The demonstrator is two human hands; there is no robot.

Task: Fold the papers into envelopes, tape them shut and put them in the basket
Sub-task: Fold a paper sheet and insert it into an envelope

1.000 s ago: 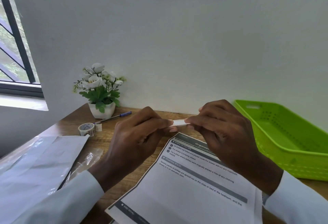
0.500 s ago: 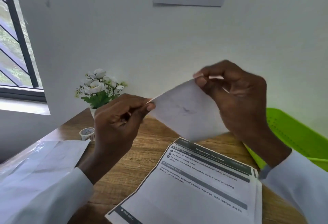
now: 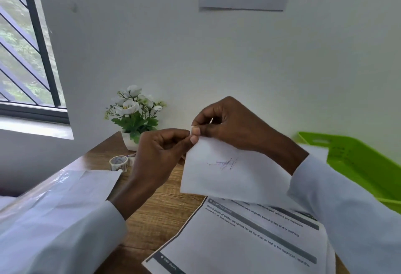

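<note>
Two hands are working one tiny corner here, so there's not much margin. The left hand [image 3: 160, 154] is pinching the top corner of the folded paper [image 3: 227, 176] with curled fingers, and the right hand [image 3: 230, 126] is pinching right beside it, with what looks like a small strip of tape [image 3: 191, 131] caught between its thumb and finger — hard to be sure at this size. The paper is hanging in the air above the desk [image 3: 156, 213], over a printed sheet [image 3: 249, 241], with the green basket [image 3: 355, 161] sitting off to the right.

What I'd be worrying about: the strip is looking small and is probably sticking to the fingertips, so it could be curling onto itself or going down crooked and missing the flap edge. With nothing backing the paper, pressing could be crumpling it or letting the fold spring open — laying it flat on the desk would likely be helping. If the piece gets ruined, the tape roll [image 3: 119, 162] is sitting near the flower pot [image 3: 130, 141], behind the left wrist, so one hand would be letting go to reach it.
</note>
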